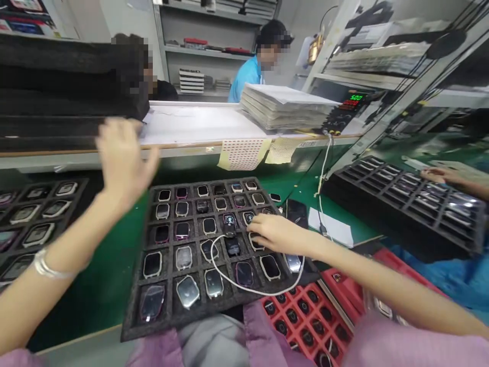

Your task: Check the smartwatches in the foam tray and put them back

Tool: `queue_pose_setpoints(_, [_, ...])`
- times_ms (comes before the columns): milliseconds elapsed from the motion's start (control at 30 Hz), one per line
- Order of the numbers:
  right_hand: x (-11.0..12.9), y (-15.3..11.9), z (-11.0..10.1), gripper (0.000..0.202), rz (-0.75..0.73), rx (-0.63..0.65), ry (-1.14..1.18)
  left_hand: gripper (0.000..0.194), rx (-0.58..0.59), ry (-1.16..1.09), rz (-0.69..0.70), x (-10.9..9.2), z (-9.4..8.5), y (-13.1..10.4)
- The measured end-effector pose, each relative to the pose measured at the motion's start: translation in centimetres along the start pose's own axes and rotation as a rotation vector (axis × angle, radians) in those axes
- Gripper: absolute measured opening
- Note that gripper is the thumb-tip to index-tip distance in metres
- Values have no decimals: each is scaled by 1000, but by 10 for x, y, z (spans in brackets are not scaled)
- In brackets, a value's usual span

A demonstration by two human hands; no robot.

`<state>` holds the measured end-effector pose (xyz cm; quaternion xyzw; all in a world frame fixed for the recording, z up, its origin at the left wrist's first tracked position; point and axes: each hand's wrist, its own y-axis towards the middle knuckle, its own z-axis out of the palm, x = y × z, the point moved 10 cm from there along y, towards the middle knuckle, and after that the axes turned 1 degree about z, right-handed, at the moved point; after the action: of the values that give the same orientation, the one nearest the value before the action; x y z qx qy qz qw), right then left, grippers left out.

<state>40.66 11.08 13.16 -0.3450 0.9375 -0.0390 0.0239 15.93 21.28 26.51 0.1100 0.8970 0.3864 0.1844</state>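
My left hand [124, 163] is raised in front of the stack of black foam trays [57, 92]. Its thumb stands apart from the stretched fingers, blurred by motion, and nothing shows in it. Over the right side of a black foam tray [133, 290] my right hand [277, 234] reaches down, fingers slightly apart, at a watch with a lit face [249, 218] and a watch case [256, 241] below it. Whether the fingertips touch them is unclear. Beside the hand, another lit watch [229, 220] sits with a white cable [244, 291] looping from near it.
Another foam tray of watches [30, 219] lies left. A red tray with round black parts [301, 316] is near my lap. Behind stand stacked sheets [282, 102] and a power supply [346, 109]. At right, a co-worker's hand [439, 176] is by another watch tray [412, 204].
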Motion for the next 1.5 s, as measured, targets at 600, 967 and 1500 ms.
queue_pose_setpoints(600, [-31, -36, 17, 37, 176, -262, 284, 31, 938, -754, -193, -115, 148, -195])
queue_pose_setpoints(967, [32, -2, 19, 39, -55, -277, 503, 50, 1229, -1606, -826, -130, 129, -243])
queue_pose_setpoints(1500, [42, 16, 21, 31, -190, -190, 438, 35, 1085, -1595, -954, -117, 140, -251])
